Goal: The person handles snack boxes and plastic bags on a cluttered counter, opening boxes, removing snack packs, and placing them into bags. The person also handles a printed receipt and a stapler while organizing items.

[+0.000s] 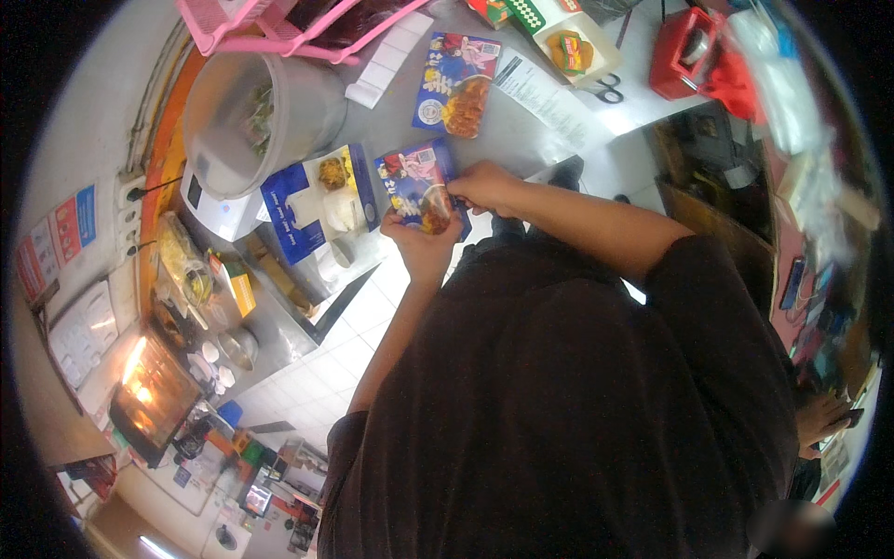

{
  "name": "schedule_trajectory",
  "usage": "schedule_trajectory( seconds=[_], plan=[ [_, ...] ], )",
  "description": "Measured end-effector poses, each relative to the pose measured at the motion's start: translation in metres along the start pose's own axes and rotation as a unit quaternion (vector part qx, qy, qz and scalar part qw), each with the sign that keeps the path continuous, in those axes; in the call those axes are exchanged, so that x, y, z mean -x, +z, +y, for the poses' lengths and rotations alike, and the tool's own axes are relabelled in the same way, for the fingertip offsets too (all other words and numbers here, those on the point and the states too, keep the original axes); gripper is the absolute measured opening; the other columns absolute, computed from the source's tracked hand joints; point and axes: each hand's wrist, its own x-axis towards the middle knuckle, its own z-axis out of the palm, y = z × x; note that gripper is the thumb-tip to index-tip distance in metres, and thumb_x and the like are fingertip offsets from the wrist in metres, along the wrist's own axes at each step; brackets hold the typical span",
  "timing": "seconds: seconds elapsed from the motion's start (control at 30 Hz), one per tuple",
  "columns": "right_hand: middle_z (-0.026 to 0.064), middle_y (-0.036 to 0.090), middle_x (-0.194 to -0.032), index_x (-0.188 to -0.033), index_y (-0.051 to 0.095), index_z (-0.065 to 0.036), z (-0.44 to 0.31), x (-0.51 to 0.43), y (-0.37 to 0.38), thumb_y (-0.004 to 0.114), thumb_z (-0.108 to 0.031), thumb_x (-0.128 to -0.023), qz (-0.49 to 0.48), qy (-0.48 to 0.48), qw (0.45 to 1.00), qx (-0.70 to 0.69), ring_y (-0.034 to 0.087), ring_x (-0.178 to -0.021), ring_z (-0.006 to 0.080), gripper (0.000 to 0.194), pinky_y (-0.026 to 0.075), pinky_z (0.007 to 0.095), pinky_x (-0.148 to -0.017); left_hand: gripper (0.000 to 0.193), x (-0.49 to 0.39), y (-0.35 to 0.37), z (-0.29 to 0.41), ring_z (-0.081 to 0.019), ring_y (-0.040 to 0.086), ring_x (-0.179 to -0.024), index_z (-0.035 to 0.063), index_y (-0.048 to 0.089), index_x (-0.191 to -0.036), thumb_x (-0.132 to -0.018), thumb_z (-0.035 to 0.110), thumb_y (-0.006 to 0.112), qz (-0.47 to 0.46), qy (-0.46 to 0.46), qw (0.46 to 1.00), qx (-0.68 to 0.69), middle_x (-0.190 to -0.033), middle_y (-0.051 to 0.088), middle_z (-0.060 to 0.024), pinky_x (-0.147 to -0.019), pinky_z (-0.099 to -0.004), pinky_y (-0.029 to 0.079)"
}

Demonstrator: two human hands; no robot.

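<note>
A blue printed cardboard meal box (408,168) with a picture of food on its lid is held between both hands at the front of the steel table. My left hand (426,244) grips its near left corner, thumb on top. At the right edge, my right hand (483,186) pinches the box with bent fingers, partly hidden. Just left of it lies an open blue meal box (290,202) with white rice (340,209), yellow pieces and brown fried food (332,173). Beyond the held box, a similar closed box (454,87) rests on the table.
A large translucent tub (300,119) with greens stands at the left, by a white scale (213,206). Farther back are a pink rack (307,45), a printed receipt (545,98), scissors (610,89) and an open food box (594,52). Another person's hand (821,419) shows at right.
</note>
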Motion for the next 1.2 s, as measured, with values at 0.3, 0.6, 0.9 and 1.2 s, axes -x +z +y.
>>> schedule_trajectory(
  seconds=[0.3,0.6,0.9,1.2],
  plan=[
    [0.0124,0.071,-0.090,-0.111,0.071,-0.003,0.010,0.015,-0.012,0.072,-0.025,-0.091,0.030,-0.177,0.978,0.105,0.071,-0.078,0.0251,0.031,0.058,0.0381,-0.071,0.079,-0.008,-0.014,0.005,-0.0237,0.054,-0.110,0.0064,0.019,-0.123,-0.078,0.007,0.084,-0.016,-0.069,0.985,0.156,-0.119,0.042,-0.0205,-0.089,-0.0340,0.054],
    [0.0083,0.067,-0.108,-0.117,0.073,-0.010,-0.019,0.035,-0.013,0.069,-0.016,-0.092,0.061,-0.555,0.740,0.375,0.062,-0.103,0.0302,0.026,0.051,0.0416,-0.091,0.065,-0.041,-0.049,-0.019,-0.0218,0.056,-0.105,0.0093,0.038,-0.132,-0.081,0.008,0.079,-0.165,-0.099,0.959,0.208,-0.125,0.048,-0.0124,-0.084,-0.0343,0.051],
    [0.0052,0.066,-0.101,-0.101,0.072,-0.010,-0.071,0.116,0.007,0.069,-0.015,-0.089,0.002,-0.572,0.681,0.457,0.060,-0.100,0.0270,0.013,0.049,0.0418,-0.089,0.082,-0.047,-0.117,0.037,-0.0222,0.057,-0.107,0.0147,0.038,-0.154,-0.081,0.022,0.075,-0.366,-0.089,0.895,0.240,-0.129,0.054,-0.0130,-0.093,-0.0371,0.050],
    [0.0074,0.060,-0.098,-0.099,0.064,-0.008,-0.081,0.178,0.027,0.061,-0.014,-0.086,0.113,-0.537,0.591,0.591,0.056,-0.100,0.0271,0.015,0.044,0.0403,-0.090,0.083,-0.016,-0.114,0.067,-0.0217,0.055,-0.104,0.0150,0.036,-0.156,-0.082,0.028,0.070,-0.360,-0.078,0.886,0.281,-0.125,0.051,-0.0117,-0.092,-0.0342,0.046]
  ],
)
